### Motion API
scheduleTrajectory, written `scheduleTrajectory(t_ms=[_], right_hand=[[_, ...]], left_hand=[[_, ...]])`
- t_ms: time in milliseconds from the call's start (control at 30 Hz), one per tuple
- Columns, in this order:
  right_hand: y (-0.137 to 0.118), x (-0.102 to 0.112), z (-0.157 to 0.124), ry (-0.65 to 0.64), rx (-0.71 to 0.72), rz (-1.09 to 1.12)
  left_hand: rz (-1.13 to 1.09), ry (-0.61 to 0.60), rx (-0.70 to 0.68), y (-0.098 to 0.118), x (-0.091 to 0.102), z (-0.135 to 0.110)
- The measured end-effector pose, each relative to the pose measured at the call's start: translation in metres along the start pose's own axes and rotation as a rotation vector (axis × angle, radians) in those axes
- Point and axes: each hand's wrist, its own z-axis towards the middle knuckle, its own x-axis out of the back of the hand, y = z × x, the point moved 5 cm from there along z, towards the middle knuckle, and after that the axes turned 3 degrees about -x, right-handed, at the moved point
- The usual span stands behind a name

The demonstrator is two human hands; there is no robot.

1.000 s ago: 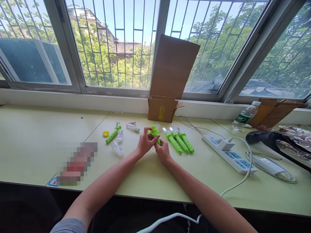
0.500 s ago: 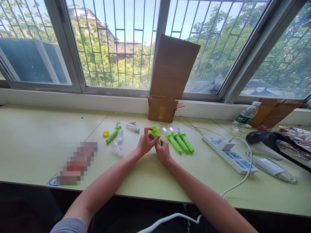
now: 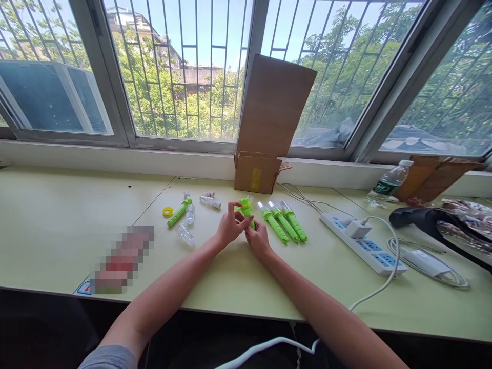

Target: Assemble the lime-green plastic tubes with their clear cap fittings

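Note:
Both hands meet at the middle of the pale green table point(image 3: 57, 225). My left hand point(image 3: 229, 225) pinches the upper part of a green plastic tube-shaped piece point(image 3: 245, 207). My right hand point(image 3: 258, 240) grips the same piece lower down, fingers closed round it. Just right of the hands lie three finished green pieces with clear tips point(image 3: 283, 221), side by side. To the left lie another green piece point(image 3: 179, 212), a yellow ring point(image 3: 167, 211), two clear caps point(image 3: 185, 233) and small white parts point(image 3: 210, 201).
An open cardboard box point(image 3: 257, 171) stands at the back against the window sill. A white power strip point(image 3: 363, 244) with cables lies at the right, with a water bottle point(image 3: 388, 183) and a black object point(image 3: 426, 220) beyond. A blurred patch point(image 3: 122, 259) sits front left.
The hands have barely shifted; my left fingers have adjusted slightly on the green piece. Everything else on the table has stayed put.

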Motion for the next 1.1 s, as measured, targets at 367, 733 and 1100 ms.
scheduleTrajectory(t_ms=[367, 733, 1100], right_hand=[[-0.001, -0.003, -0.003, -0.077, -0.078, 0.101], [0.002, -0.005, -0.001, -0.082, -0.051, 0.025], [-0.015, -0.002, -0.003, 0.066, 0.127, -0.25]], left_hand=[[0.021, 0.002, -0.022, 0.0, -0.001, 0.0], [-0.058, 0.146, -0.022, 0.013, 0.002, -0.003], [0.017, 0.115, -0.049, 0.012, 0.005, -0.005]])
